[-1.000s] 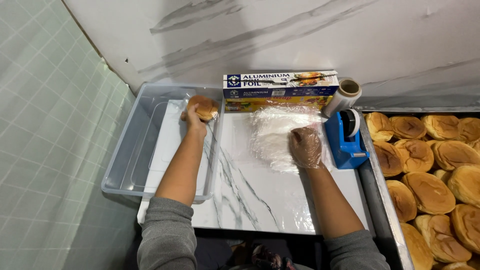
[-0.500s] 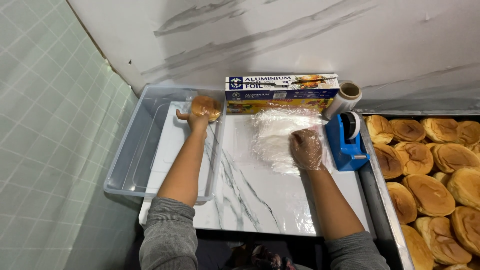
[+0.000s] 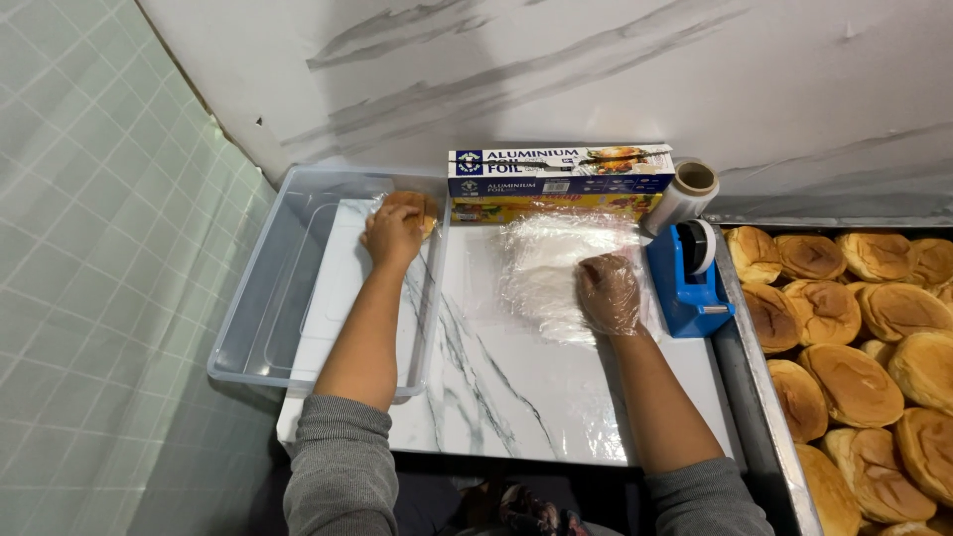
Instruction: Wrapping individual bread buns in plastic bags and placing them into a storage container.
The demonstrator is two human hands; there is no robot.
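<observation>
Your left hand [image 3: 394,233] is closed around a wrapped bun [image 3: 415,207] and holds it over the far right corner of the clear plastic bin [image 3: 260,298], at about 11 o'clock from the middle of the marble board [image 3: 496,377]. Your right hand [image 3: 608,293], which wears a thin clear glove, lies open and flat on the sheet of cling film [image 3: 551,268] that is spread on the board at about 1 o'clock. It presses the film and does not grip anything. As far as I can judge, the work is at an early point: the bin shows no other wrapped buns inside, only this one at its edge, while the tray of buns [image 3: 864,337] at 3 o'clock is full and unwrapped. The film looks ready for a new piece, but no bun lies on it. Behind the film, at 12 o'clock, a long foil box [image 3: 561,171] in dark blue and white stands against the wall, with a yellow box [image 3: 551,207] just below it. At 2 o'clock a roll of cling film [image 3: 683,196] leans near a blue tape dispenser [image 3: 692,278], which stands just beside your right hand.
</observation>
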